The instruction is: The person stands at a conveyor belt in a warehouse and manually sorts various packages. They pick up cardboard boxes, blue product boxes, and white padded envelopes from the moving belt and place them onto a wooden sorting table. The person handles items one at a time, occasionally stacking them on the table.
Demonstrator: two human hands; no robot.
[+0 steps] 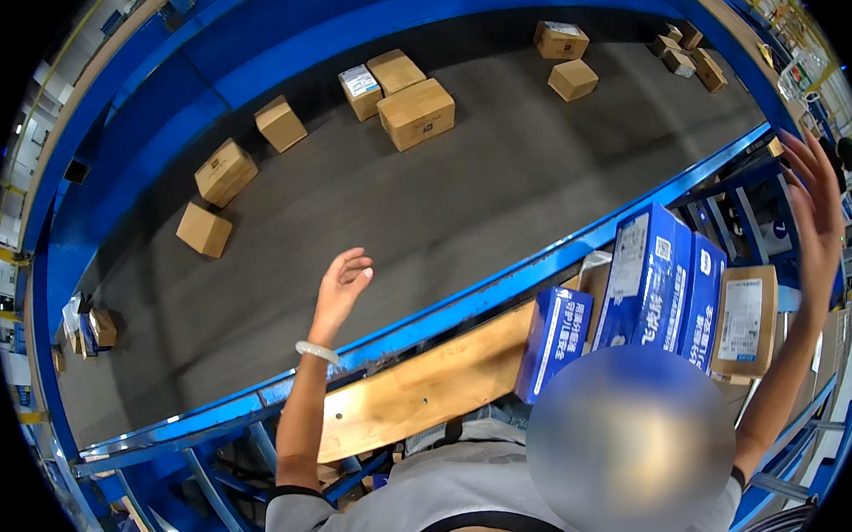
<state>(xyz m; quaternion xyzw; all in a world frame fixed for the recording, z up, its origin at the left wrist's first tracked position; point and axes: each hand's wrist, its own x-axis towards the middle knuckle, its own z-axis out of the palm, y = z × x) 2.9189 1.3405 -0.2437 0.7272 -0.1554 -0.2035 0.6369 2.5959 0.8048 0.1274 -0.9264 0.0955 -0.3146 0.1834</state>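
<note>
My left hand [345, 281] is raised over the near side of a dark conveyor belt [422, 194], fingers loosely curled and holding nothing; a pale bangle circles that wrist. At the far right my right hand [812, 181] is lifted with fingers spread, beyond the belt's near rail and touching no box. Between my arms, blue printed boxes [650, 276] and a smaller blue box [554, 342] stand at the right end of a wooden board [432, 381]. A labelled cardboard box [747, 321] is beside them, near my right forearm. A blurred round patch hides part of this group.
Several cardboard boxes [417, 115] lie on the belt, with more at its left end [102, 326] and upper right [708, 70]. A blue metal rail [471, 292] edges the near side. Blue rungs and frames [213, 472] stand at lower left and right.
</note>
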